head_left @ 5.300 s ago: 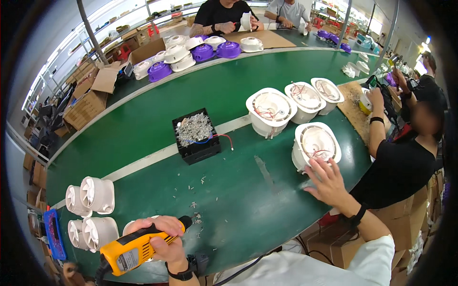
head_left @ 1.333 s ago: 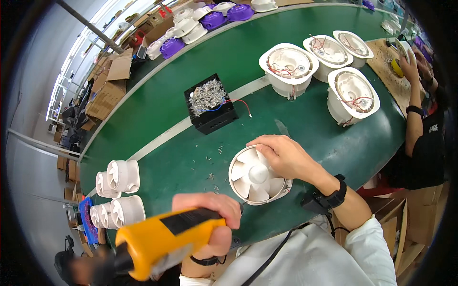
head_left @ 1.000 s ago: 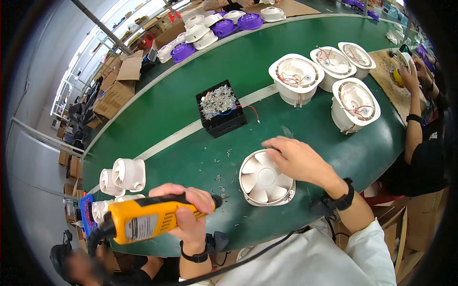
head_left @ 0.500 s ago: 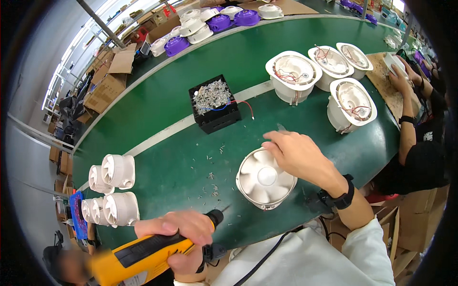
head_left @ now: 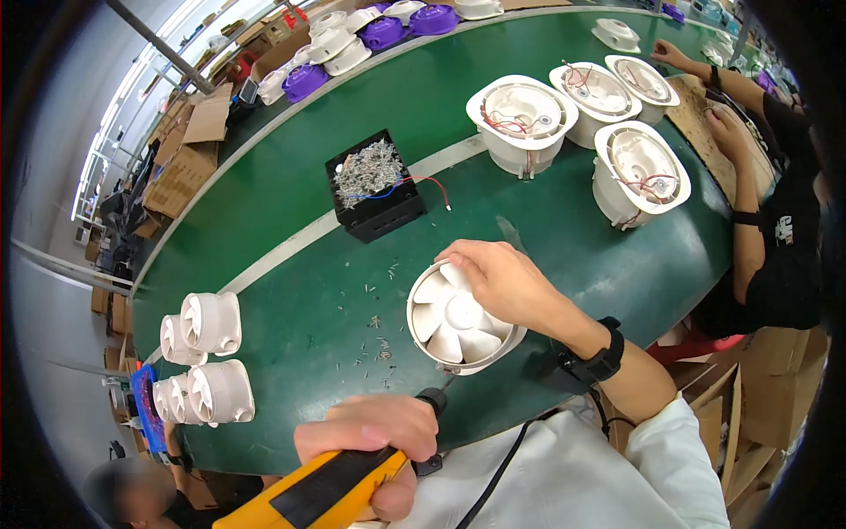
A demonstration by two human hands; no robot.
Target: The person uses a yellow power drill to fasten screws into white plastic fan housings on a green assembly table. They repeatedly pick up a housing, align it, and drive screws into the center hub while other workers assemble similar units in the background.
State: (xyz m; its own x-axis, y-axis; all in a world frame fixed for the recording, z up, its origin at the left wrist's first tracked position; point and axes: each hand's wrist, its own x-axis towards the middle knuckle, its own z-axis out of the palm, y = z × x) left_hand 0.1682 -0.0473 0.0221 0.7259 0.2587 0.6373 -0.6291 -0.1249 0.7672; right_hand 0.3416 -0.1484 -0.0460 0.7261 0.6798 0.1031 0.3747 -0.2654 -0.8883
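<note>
Well left of the fan housing (head_left: 461, 310) sits a blue tray (head_left: 159, 445), its contents too small to name. On the housing's near-left side, the left hand (head_left: 374, 432) is wrapped round a yellow power driver (head_left: 330, 489); its long axis slants up rightward, the bit ending by the housing's near edge, contact unclear. Beyond-left of the housing, a black bin (head_left: 388, 220) brims with silver screws (head_left: 370, 172). The housing rests blades-up on the tabletop (head_left: 300, 344); the right hand (head_left: 502, 278), nearer than the left, grasps its far-right rim.
</note>
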